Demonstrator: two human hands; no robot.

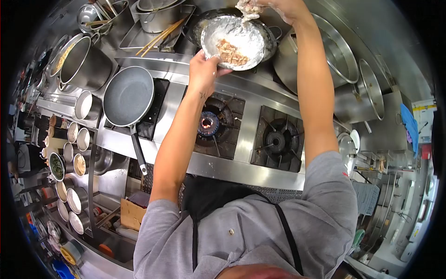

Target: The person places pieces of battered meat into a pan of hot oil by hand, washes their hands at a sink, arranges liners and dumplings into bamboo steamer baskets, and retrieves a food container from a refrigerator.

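My left hand (203,73) grips the near-left rim of a metal bowl (206,41), thumb over the edge. White flour coats the inside of the bowl, and a heap of brownish battered pieces (231,52) lies in its lower part. Above the bowl's far right side, at the top edge of the view, my right hand (284,8) is closed around flour-covered pieces of food (250,9). Its fingers are partly cut off by the frame. A dark wok (197,31) sits behind and under the bowl, mostly covered by it.
A lit burner (207,123) burns below my left forearm, beside an unlit one (276,138). A frying pan (128,96) sits at left, its handle toward me. Large pots (289,60) stand at right. Chopsticks (160,37) lie across a tray. Several ingredient tins (74,200) line the left.
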